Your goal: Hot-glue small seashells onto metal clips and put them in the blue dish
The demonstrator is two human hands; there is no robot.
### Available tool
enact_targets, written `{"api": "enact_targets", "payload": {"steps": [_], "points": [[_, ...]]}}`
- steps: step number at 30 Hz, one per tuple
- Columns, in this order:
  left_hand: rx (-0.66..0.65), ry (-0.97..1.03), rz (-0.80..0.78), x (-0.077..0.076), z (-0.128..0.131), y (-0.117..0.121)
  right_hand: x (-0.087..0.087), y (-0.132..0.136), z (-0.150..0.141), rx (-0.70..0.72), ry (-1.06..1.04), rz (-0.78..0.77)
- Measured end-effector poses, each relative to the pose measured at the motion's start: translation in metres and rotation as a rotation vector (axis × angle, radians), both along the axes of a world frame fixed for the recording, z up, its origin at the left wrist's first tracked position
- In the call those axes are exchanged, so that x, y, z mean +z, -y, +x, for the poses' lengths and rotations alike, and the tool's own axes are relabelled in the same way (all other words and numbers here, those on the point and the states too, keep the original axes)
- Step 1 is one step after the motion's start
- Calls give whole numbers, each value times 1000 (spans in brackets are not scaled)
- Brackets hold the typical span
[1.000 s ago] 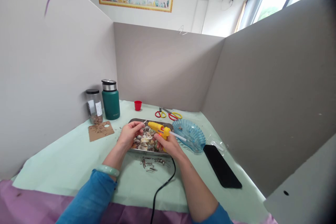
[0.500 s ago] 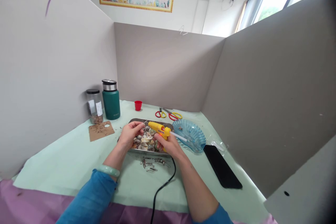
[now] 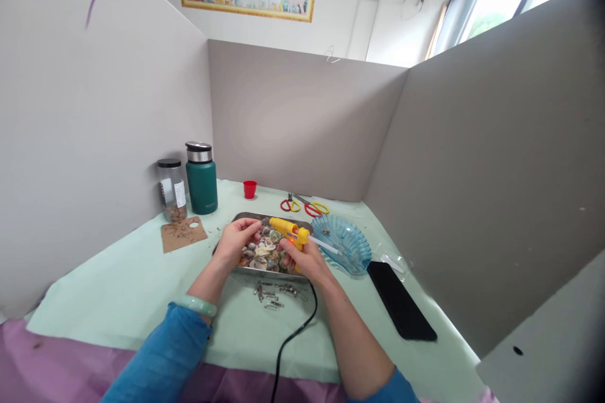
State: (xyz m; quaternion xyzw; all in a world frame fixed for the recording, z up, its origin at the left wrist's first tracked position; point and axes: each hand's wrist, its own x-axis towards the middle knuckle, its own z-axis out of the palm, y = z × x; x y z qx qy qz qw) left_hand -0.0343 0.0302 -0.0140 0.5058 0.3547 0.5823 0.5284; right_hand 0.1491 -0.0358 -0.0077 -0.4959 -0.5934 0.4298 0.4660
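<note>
A: Head view. State the hot glue gun's position and axis.
B: Above the metal tray of seashells. Its barrel slants, nozzle forward and to the left; the glue stick extends rearward over the blue scalloped dish.

A: Right hand?
B: Grip closed round the handle, thumb uppermost. The barrel lies forward and left of it.

A: Left hand?
B: Thumb and fingertips pinched together, apparently on a small piece; too small to identify. They sit at the nozzle's left, level with it. Whether they touch cannot be told.

A: The governing relation?
B: Nozzle to left fingertips: just beside, near the barrel's own line. Loose metal pin backs lie on the surface, this side of the tray.
</note>
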Motion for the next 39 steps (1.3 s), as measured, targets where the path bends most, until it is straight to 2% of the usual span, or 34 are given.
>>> {"api": "enact_targets", "payload": {"steps": [9, 16, 23, 39], "points": [[4, 1, 0, 0, 0, 0, -1, 0, 1, 22, 9, 6], [2, 6, 4, 1, 1, 0, 0, 0, 0, -20, 24, 20], [7, 1, 2, 0, 0, -1, -6, -3, 1, 27, -19, -10], [12, -17, 26, -1, 0, 0, -2, -1, 0, 4, 12, -1]]}}
